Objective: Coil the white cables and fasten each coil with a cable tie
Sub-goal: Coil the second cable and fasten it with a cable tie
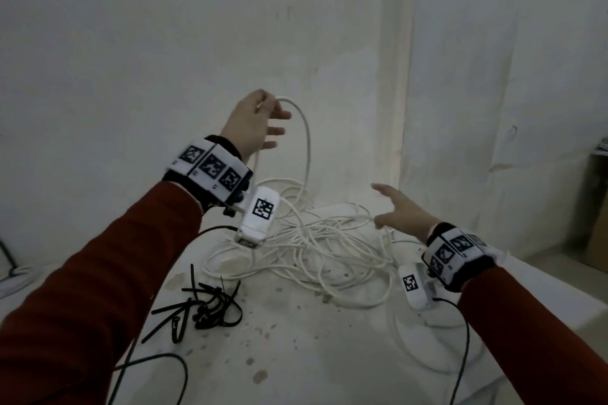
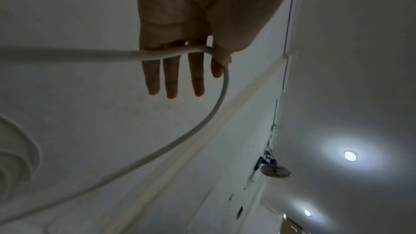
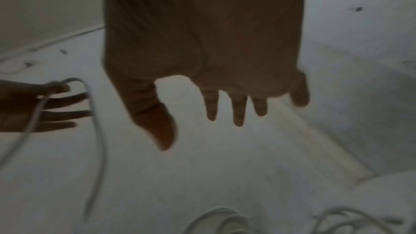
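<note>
**Fingers and cable, one raised loop over the heap**

Fingers (image 2: 172, 81) of my left hand (image 1: 253, 123): thumb and forefinger pinch one white cable (image 1: 307, 141) at the top of a bend; the other three fingers are straight and spread. Hand raised well above the table (image 1: 296, 355), in front of the wall.

Held cable: arches from the pinch and drops on both sides into the heap below; a second strand runs across my left palm in the left wrist view.

My right hand (image 1: 399, 212): fingers spread and holding nothing, thumb apart, palm down, hovering over the right edge of the heap. Whether a fingertip touches a strand I cannot tell.

Cable heap (image 1: 312, 246): loose, overlapping white loops at the back middle of the table, close to the wall corner; some loops trail toward the right front.

Cable ties (image 1: 204, 306): black, in a loose pile at the left front, apart from the heap.

Open room: bare, stained table surface at the front between my two sleeves; free air between my hands.

Thin black leads run from each wrist camera toward the front edge.
</note>
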`<state>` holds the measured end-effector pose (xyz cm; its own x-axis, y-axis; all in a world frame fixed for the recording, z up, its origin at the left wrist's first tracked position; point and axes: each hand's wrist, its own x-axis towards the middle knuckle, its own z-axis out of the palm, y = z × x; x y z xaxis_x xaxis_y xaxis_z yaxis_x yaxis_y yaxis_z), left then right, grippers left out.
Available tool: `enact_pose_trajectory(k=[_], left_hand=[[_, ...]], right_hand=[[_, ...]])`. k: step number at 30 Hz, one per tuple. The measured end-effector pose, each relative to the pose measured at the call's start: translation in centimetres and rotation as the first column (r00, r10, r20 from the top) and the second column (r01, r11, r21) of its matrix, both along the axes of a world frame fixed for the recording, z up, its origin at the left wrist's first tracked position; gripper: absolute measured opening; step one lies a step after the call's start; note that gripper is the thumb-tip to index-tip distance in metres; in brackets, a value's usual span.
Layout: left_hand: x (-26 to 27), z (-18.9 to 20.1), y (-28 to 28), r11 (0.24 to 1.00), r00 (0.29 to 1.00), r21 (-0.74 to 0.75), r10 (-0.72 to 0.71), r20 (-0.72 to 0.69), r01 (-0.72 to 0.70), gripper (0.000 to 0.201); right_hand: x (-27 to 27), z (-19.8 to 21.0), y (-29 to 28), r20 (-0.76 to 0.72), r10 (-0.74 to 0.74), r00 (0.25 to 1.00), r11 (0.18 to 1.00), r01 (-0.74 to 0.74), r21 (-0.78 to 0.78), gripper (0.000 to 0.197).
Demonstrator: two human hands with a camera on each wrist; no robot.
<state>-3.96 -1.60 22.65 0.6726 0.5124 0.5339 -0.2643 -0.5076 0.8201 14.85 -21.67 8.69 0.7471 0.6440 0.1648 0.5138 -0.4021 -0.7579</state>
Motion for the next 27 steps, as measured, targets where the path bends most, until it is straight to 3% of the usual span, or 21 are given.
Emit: enact_pose_trajectory(k=[3,5,6,8,11,13,15,18,19,23,25,27], left_hand=[[0.6,-0.8,-1.1,1.0,1.0,-0.018,-0.01,-0.009,0.01,0.025],[0.6,-1.0,-1.5,0.997,0.999,-0.062,-0.046,0.004,0.046,0.025],[0.5,-1.1,-1.7,0.995,0.998,-0.074,-0.066,0.006,0.067,0.025],[0.1,-1.0,-1.7,0.99,0.995,-0.097,-0.098,0.015,0.099,0.026],[-0.8,-0.8,-1.1,0.976,0.99,-0.166,-0.131,0.061,0.139,0.026],[-1.5,-0.9,-0.3,0.956,0.982,-0.235,-0.152,0.112,0.175,0.025],[-2.1,-1.2,0.6,0.936,0.977,-0.299,-0.146,0.156,0.187,0.027],[-2.8,-2.4,2.3,0.887,0.971,-0.414,-0.128,0.202,0.204,0.029],[-3.0,-2.8,2.7,0.865,0.968,-0.452,-0.135,0.213,0.22,0.029],[-3.2,-4.1,2.5,0.818,0.956,-0.501,-0.201,0.212,0.283,0.031],[-3.2,-3.9,1.6,0.814,0.948,-0.488,-0.245,0.202,0.315,0.03],[-3.3,-3.6,0.7,0.805,0.933,-0.472,-0.302,0.197,0.36,0.029]], right_hand=[[-3.8,1.2,1.9,-0.162,0.32,0.934,0.947,-0.317,0.046,0.106],[-5.3,0.5,3.6,-0.123,0.33,0.936,0.942,-0.335,-0.021,0.11],[-5.6,-0.1,4.6,-0.028,0.272,0.962,0.96,-0.273,-0.062,0.108],[-5.8,-1.4,6.3,0.154,0.104,0.983,0.993,-0.093,-0.077,0.097],[-5.0,-2.4,7.3,0.212,-0.139,0.967,0.988,0.149,-0.032,0.071],[-4.3,-2.3,7.1,0.273,-0.232,0.934,0.969,0.247,-0.022,0.042],[-3.7,-1.7,6.6,0.327,-0.223,0.918,0.973,0.228,0.024,0.019],[-3.0,-1.1,6.1,0.316,-0.062,0.947,0.998,0.048,0.051,0.007],[-3.0,-0.9,6.0,0.318,-0.005,0.948,0.999,-0.011,0.047,0.008],[-4.7,-1.0,7.0,0.383,0.127,0.915,0.977,-0.047,-0.21,0.081],[-6.1,-1.8,8.7,0.407,0.104,0.908,0.969,0.0,-0.248,0.09],[-7.1,-2.3,10.9,0.401,-0.048,0.915,0.98,0.12,-0.158,0.084]])
